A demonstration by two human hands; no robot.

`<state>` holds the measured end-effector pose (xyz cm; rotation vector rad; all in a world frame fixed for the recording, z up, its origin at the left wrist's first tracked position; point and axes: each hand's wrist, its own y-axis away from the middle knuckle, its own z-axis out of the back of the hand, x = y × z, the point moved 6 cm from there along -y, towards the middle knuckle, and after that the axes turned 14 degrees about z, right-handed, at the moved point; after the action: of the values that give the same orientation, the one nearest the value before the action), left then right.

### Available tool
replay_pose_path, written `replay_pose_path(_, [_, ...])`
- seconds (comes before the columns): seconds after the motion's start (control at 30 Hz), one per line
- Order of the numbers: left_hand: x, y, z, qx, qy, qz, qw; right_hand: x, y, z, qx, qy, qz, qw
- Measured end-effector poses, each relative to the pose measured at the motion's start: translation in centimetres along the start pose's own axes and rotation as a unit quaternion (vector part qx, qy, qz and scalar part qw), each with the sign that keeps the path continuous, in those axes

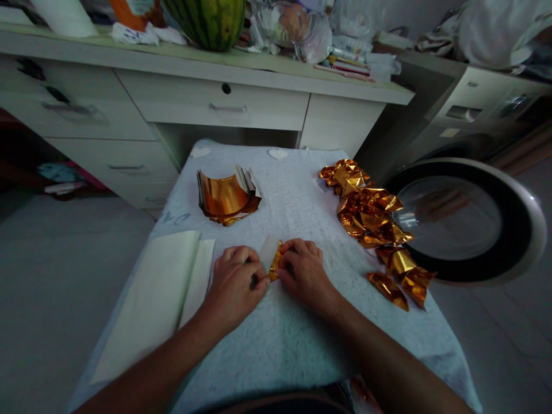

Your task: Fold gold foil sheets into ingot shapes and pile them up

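My left hand (239,276) and my right hand (304,270) meet near the middle of the cloth-covered table. Between them is a small piece of gold foil (275,263), with a strip of white paper (268,248) beside it. Both hands are closed, their fingertips pinching the foil from either side. Beyond the left hand lies a curved stack of gold foil sheets (224,195). Folded white paper sheets (150,293) rest left of my left hand. A heap of folded, shiny gold foil pieces (371,213) spreads along the right side of the table.
The table (297,195) has a pale cloth over it. Behind it stands a white cabinet (259,106) bearing a watermelon (209,23) and plastic bags. At the right, a washing machine's round door (528,230) hangs out by the table edge.
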<state>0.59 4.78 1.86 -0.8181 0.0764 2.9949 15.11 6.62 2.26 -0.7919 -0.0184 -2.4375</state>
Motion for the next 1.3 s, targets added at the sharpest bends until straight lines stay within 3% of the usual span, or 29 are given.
replay_pose_path(0.93, [-0.70,0.32,-0.21,0.016,-0.036,0.002,0.999,0.24,0.18,-0.25,-0.008,0.029,0.007,1.000])
replay_pose_path(1.3, [-0.04,0.24,-0.38,0.026,0.032,-0.006,0.999,0.28,0.14,-0.12,-0.005,0.032,0.001,0.999])
